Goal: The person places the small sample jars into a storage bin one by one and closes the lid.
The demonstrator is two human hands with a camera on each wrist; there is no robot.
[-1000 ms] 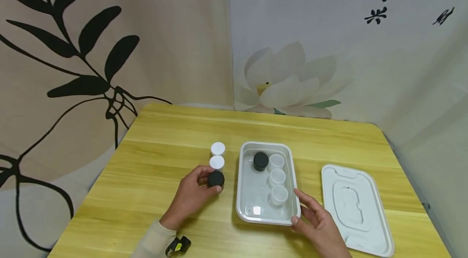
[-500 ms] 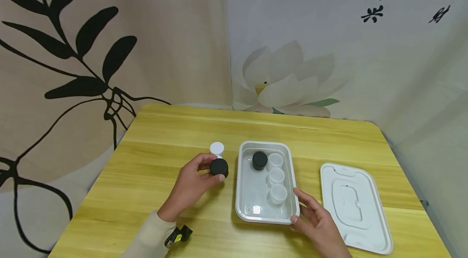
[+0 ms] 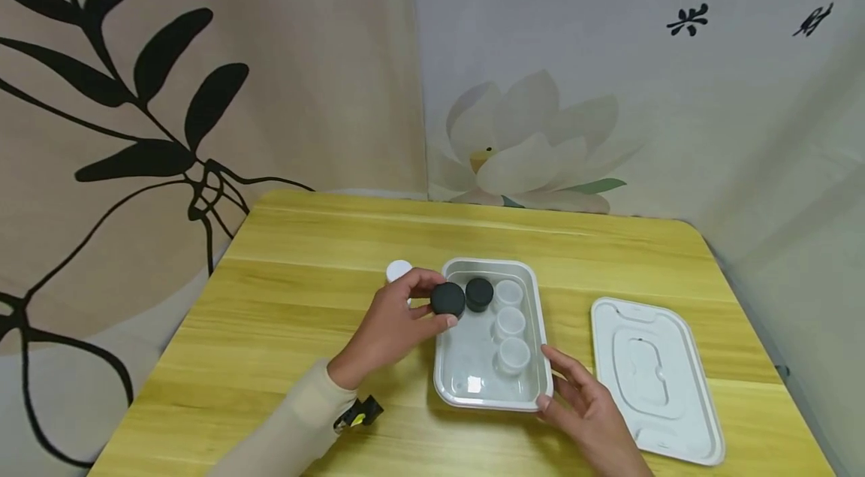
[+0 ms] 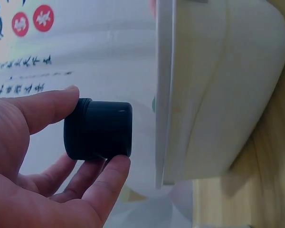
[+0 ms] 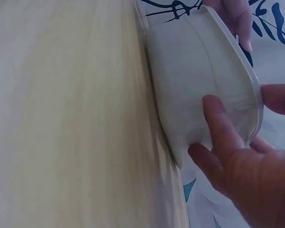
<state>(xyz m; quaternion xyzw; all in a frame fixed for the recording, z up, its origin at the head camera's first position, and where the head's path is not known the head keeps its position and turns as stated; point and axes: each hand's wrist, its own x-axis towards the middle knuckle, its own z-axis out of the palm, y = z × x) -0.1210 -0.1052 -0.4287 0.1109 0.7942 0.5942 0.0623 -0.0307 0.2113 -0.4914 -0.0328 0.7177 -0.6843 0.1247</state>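
My left hand (image 3: 388,323) pinches a small round black jar (image 3: 447,299) between thumb and fingertips. It hangs over the left rim of a white plastic box (image 3: 456,379); in the left wrist view the held jar (image 4: 107,128) is higher than the box's rim. Inside the box stand another black jar (image 3: 479,294) and a column of three translucent white jars (image 3: 510,323) along the right wall. My right hand (image 3: 584,406) grips the box's near right corner. In the right wrist view its fingers (image 5: 218,126) lie along the outer wall, with the thumb at the rim.
A white lid (image 3: 658,379) lies flat on the wooden table (image 3: 324,252) to the right of the box. Left of the box, a white-capped jar (image 3: 399,270) stands partly behind my left hand. Printed curtains (image 3: 324,71) hang beyond the table's far edge.
My left hand has lifted the black jar from beside the white-capped jars and carried it right and away from me, to the box's left rim. The right hand stays at the box corner.
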